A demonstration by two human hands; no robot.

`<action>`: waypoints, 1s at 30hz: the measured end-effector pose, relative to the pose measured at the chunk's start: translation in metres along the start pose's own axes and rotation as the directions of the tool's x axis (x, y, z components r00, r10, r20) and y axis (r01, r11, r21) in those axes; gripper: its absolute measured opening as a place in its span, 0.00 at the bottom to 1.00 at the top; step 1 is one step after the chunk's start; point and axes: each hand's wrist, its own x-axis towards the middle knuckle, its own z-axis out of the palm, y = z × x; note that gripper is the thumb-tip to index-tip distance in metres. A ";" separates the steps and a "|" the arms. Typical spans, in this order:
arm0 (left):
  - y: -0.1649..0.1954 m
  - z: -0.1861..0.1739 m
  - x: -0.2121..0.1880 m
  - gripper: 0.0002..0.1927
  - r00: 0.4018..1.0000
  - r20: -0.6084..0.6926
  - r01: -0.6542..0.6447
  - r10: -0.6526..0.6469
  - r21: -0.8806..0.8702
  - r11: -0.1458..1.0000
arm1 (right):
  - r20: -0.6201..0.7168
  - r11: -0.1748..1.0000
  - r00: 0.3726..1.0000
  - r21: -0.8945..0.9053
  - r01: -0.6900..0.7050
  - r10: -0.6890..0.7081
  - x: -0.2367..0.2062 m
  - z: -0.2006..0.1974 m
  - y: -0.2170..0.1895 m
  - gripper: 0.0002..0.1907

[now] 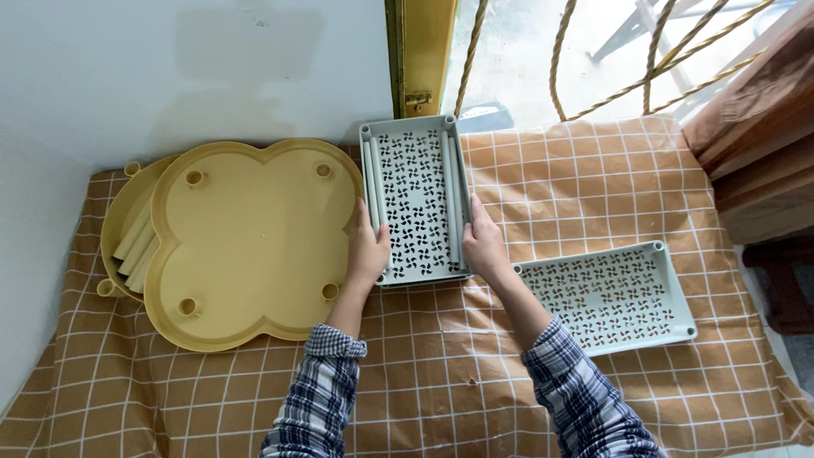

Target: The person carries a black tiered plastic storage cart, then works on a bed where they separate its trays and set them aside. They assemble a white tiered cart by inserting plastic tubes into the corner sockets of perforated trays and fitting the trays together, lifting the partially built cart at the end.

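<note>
Grey perforated tray (414, 203) between both hands, left fingers (371, 231) and right fingers (476, 227) curled on its long sides.

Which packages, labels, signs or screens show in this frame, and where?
None in view: no package, label, sign or screen.
What is there: both hands, left hand and right hand, grip a grey-green perforated tray; a second like tray lies to the right, yellow clover-shaped trays to the left, all on a checked orange cloth.
</note>
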 end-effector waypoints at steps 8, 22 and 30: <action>-0.010 0.008 -0.004 0.32 0.996 -0.020 -0.090 0.088 -0.097 0.991 | -0.022 0.990 0.990 -0.025 -0.142 0.141 -0.007 0.004 0.006 0.31; 0.018 0.051 -0.074 0.31 0.993 -0.089 -0.089 0.073 -0.192 0.977 | -0.002 0.980 0.980 -0.010 -0.198 0.198 -0.061 -0.071 0.070 0.34; 0.056 0.131 -0.138 0.34 1.000 0.003 0.008 -0.008 -0.272 0.962 | 0.024 0.961 0.961 -0.025 -0.276 0.277 -0.111 -0.155 0.122 0.33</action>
